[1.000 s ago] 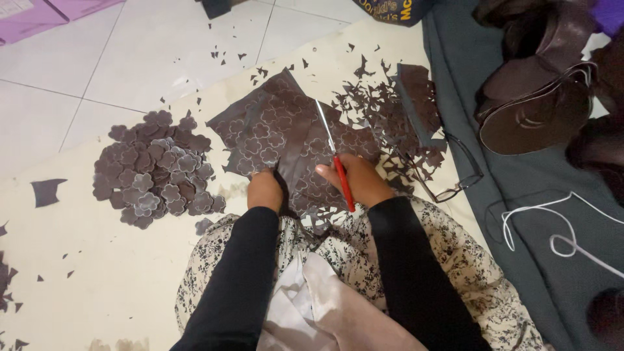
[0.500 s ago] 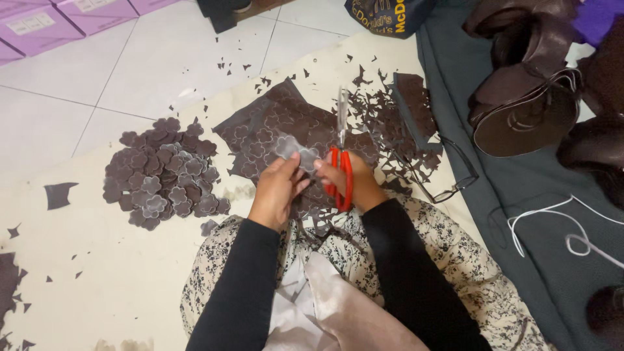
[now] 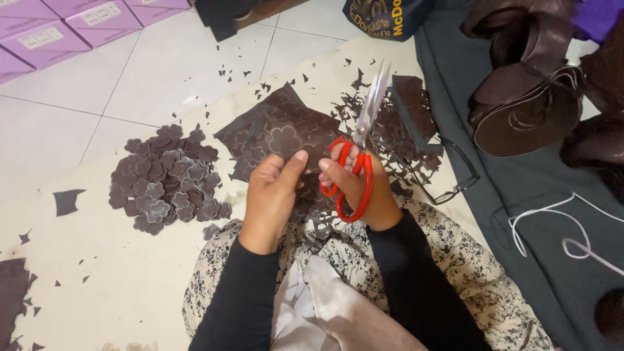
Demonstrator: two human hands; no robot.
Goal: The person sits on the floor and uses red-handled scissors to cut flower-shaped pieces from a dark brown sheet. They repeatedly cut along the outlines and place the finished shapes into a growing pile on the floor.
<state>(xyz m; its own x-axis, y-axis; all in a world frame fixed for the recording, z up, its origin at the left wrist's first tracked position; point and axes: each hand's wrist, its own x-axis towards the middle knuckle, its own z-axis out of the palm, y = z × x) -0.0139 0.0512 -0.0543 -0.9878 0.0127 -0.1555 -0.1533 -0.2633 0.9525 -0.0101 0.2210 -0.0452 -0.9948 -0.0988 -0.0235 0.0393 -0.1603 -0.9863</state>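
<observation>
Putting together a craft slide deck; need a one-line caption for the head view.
Left hand holds a brown sheet marked with flower outlines; right hand holds red-handled scissors.

A pile of cut brown flower shapes (image 3: 168,179) lies on the cream floor mat (image 3: 130,286) at about nine o'clock from the centre. Purple boxes (image 3: 62,26) stand at ten o'clock on the white tiled floor (image 3: 162,65). A dark bag (image 3: 383,16) sits at twelve o'clock. Brown leather pieces (image 3: 526,97) are heaped at two o'clock on a dark green cloth (image 3: 520,195). A pair of glasses (image 3: 455,175) lies at the edge of this cloth, near three o'clock. A white cord (image 3: 559,227) curls at four o'clock. Small brown scraps (image 3: 65,201) are scattered over the mat.
</observation>
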